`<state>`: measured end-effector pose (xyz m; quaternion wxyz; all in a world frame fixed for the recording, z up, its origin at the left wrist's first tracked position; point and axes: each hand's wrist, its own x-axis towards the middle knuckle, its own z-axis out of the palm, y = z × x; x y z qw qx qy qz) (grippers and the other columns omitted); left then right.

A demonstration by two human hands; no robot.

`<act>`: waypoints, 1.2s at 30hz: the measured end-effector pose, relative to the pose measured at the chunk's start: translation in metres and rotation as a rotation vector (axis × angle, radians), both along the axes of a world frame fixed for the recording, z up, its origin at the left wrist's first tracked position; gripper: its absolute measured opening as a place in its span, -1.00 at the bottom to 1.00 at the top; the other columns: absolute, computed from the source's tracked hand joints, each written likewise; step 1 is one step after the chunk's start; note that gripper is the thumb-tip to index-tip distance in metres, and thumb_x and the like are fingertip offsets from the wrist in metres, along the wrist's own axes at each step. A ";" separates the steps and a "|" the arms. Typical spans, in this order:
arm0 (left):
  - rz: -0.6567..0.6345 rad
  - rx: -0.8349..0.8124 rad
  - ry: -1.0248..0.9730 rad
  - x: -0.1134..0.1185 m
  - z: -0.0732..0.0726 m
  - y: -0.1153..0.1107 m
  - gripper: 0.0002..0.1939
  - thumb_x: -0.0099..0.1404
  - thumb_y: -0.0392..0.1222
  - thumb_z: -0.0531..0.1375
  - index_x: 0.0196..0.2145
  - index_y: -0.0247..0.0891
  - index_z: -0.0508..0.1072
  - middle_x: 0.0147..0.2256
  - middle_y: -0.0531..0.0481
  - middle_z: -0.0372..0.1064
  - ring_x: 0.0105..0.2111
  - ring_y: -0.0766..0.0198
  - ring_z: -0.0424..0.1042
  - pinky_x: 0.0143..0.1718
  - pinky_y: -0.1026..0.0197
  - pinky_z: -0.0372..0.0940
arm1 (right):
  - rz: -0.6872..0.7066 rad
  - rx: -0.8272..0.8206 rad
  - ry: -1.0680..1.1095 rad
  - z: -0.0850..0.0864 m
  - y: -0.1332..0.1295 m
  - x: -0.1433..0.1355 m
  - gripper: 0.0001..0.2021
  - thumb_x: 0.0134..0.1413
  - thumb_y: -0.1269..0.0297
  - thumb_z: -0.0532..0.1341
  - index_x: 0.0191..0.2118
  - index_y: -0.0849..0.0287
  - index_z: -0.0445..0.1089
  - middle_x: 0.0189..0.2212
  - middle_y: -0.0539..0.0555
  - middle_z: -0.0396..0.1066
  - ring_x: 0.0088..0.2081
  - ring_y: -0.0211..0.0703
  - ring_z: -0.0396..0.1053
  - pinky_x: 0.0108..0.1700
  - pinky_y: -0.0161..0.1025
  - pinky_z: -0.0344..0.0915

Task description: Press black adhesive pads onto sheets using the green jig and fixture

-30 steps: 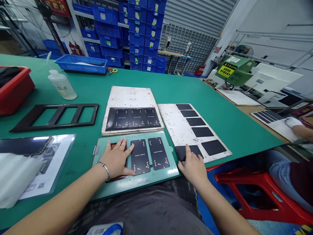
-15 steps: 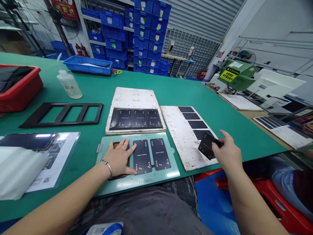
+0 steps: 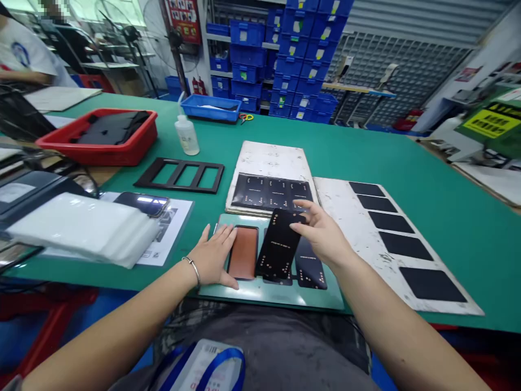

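Note:
A pale green plate (image 3: 313, 298) with rectangular recesses lies in front of me. My left hand (image 3: 215, 255) rests on its left side, fingers spread, beside a recess with a brown bottom (image 3: 243, 252). My right hand (image 3: 323, 231) pinches the upper right edge of a thin black panel (image 3: 279, 244) with gold-coloured dots and small print. That panel is tilted up over the middle recess and hides most of it; a dark, dotted lower edge shows beneath. Another dotted black panel (image 3: 311, 263) lies in the right recess, partly behind my right hand.
A worn white board (image 3: 345, 239) on the right carries several plain black panels (image 3: 431, 283). Behind the plate, another white board (image 3: 272, 157) bears a dark dotted sheet (image 3: 256, 190). Leftward are a black frame (image 3: 179, 176), white packet (image 3: 85, 225), phone (image 3: 142, 202), red tub (image 3: 97, 155) and squeeze bottle (image 3: 187, 136).
The view has turned left. My right hand has come from the right-hand board to the plate with a panel in its fingers. One more black panel lies on that board; my left hand uncovers the brown recess.

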<state>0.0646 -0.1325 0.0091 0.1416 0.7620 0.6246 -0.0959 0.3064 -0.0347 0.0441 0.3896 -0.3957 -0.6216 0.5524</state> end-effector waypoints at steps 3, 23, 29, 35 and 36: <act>0.072 -0.022 0.009 -0.008 -0.001 -0.018 0.27 -0.16 0.46 0.13 0.28 -0.41 -0.24 0.29 -0.25 -0.42 0.28 -0.06 -0.40 0.18 -0.28 -0.49 | 0.081 -0.050 -0.034 -0.019 0.003 -0.037 -0.53 -0.17 0.35 0.27 -0.03 0.05 0.29 -0.51 -0.10 0.21 -0.43 -0.27 0.21 -0.32 -0.24 0.21; 0.083 0.018 -0.075 -0.012 -0.013 -0.024 0.25 -0.15 0.50 0.11 0.27 -0.40 -0.15 0.28 -0.26 -0.34 0.28 -0.09 -0.35 0.19 -0.28 -0.48 | 0.233 -0.134 -0.193 -0.053 0.007 -0.082 -0.65 -0.20 0.25 0.26 -0.17 0.17 0.38 -0.46 -0.06 0.29 -0.42 -0.26 0.22 -0.31 -0.25 0.19; 0.112 -0.023 -0.098 -0.010 -0.012 -0.023 0.29 -0.15 0.43 0.19 0.28 -0.42 -0.27 0.28 -0.29 -0.38 0.28 -0.06 -0.37 0.20 -0.26 -0.44 | 0.282 0.241 -0.529 -0.049 0.015 -0.076 -0.66 -0.08 0.26 0.22 -0.11 0.10 0.42 -0.22 0.06 0.30 -0.17 -0.13 0.26 -0.03 -0.11 0.17; 0.087 -0.038 -0.142 -0.011 -0.008 -0.024 0.04 -0.06 0.40 0.16 0.26 -0.06 -0.09 0.30 -0.25 -0.43 0.27 -0.15 -0.39 0.14 -0.36 -0.38 | 0.378 0.512 -0.943 -0.053 0.006 -0.074 -0.56 0.02 0.21 0.15 0.07 0.04 0.30 0.03 0.16 0.20 0.10 0.07 0.09 0.11 0.08 0.03; 0.085 -0.040 -0.138 -0.011 -0.008 -0.024 0.01 -0.06 0.41 0.16 0.25 -0.05 -0.04 0.30 -0.25 -0.43 0.27 -0.16 -0.38 0.14 -0.36 -0.38 | 0.403 0.564 -0.988 -0.053 -0.002 -0.073 -0.51 0.04 0.19 0.13 0.13 0.09 0.24 0.11 0.18 0.15 0.16 0.10 0.03 0.15 0.11 -0.04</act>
